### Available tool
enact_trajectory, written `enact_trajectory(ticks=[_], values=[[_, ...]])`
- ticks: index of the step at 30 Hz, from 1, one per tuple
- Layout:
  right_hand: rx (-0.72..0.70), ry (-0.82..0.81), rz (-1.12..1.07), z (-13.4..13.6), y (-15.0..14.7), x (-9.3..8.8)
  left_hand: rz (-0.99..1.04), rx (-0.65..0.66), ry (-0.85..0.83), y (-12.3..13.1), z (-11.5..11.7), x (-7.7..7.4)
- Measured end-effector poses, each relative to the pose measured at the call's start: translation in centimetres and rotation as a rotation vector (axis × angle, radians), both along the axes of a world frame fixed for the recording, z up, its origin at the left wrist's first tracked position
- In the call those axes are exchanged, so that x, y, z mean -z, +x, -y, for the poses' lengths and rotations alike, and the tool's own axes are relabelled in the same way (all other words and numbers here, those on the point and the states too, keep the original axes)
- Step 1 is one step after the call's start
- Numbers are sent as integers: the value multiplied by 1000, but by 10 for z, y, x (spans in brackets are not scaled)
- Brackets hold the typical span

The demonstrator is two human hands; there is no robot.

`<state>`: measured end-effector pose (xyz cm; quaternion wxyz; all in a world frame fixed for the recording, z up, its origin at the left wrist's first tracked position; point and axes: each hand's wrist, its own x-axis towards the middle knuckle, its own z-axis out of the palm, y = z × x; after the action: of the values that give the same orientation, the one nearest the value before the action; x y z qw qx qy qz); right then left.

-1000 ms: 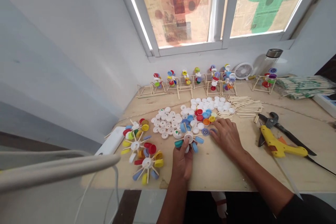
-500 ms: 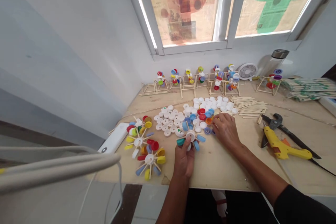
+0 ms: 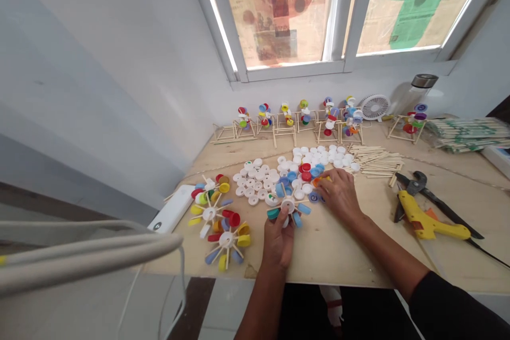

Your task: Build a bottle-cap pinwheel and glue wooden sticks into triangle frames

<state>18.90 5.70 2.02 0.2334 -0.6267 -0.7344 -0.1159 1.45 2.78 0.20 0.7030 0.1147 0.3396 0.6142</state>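
Near the plywood table's (image 3: 358,255) front edge, a cap-and-stick wheel (image 3: 288,205) lies flat, thin wooden spokes radiating all round a white plastic hub. At its 6 o'clock the left hand (image 3: 278,238) pinches the hub. At 2 o'clock, the right hand (image 3: 338,194) curls over loose coloured caps (image 3: 306,174); whether it grips one, I cannot tell.
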Motion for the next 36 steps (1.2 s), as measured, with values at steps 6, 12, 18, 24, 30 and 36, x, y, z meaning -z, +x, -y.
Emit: enact_trajectory(ticks=[6,12,18,24,30,36], values=[[-102,-3,34,21,2,1,4,11,5,0,0,-2],[-82,-6,-2,27,6,5,12,6,2,-1,1,-1],[44,-136,-96,36,16,12,12,1,-4,1,0,-1],[76,-224,-79,31,13,23,-29,7,8,4,0,-1],[99,-268,-76,23,8,25,-8,3,12,7,0,-2],[96,-284,-90,32,12,20,-5,-1,21,10,1,-3]])
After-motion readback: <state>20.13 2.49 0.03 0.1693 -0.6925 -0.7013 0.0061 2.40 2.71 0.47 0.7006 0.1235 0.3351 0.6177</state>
